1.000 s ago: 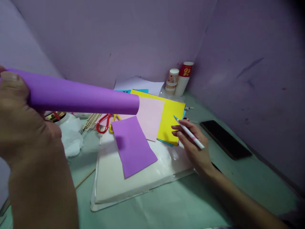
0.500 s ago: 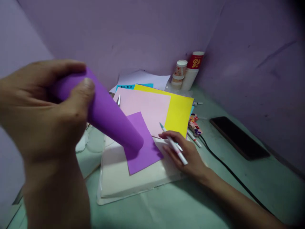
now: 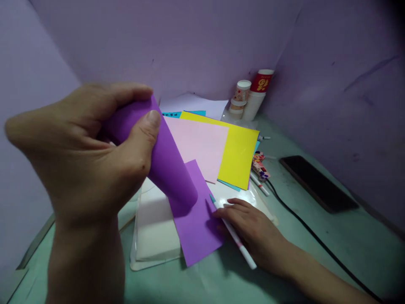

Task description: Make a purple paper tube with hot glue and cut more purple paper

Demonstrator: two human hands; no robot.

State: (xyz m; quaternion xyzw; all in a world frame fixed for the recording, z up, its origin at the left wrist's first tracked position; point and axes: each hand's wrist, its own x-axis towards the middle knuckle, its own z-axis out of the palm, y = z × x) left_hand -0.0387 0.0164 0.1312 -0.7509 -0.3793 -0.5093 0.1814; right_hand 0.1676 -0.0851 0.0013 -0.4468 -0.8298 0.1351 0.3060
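Observation:
My left hand (image 3: 104, 152) is closed around the upper end of a rolled purple paper tube (image 3: 171, 164). The tube slants down to the right, and its lower end meets or hangs just over a flat purple paper sheet (image 3: 204, 228). That sheet lies across a white pad (image 3: 156, 232), its near corner past the pad's edge. My right hand (image 3: 249, 230) is closed on a slim white marker (image 3: 238, 245) with a blue-green tip pointing up and left. Its fingertips are at the sheet's right edge; whether they also grip the paper is hidden.
Pink paper (image 3: 202, 143) and yellow paper (image 3: 240, 156) lie behind. Stacked paper cups (image 3: 255, 101) stand at the wall. To the right are a phone (image 3: 316, 183), a black cable (image 3: 310, 236), a patterned glue gun-like object (image 3: 261, 166) and another marker (image 3: 260, 184).
The flat purple sheet has shifted toward me, along with my right hand and the marker. My left hand and the tube have moved right, and the tube stands steeper.

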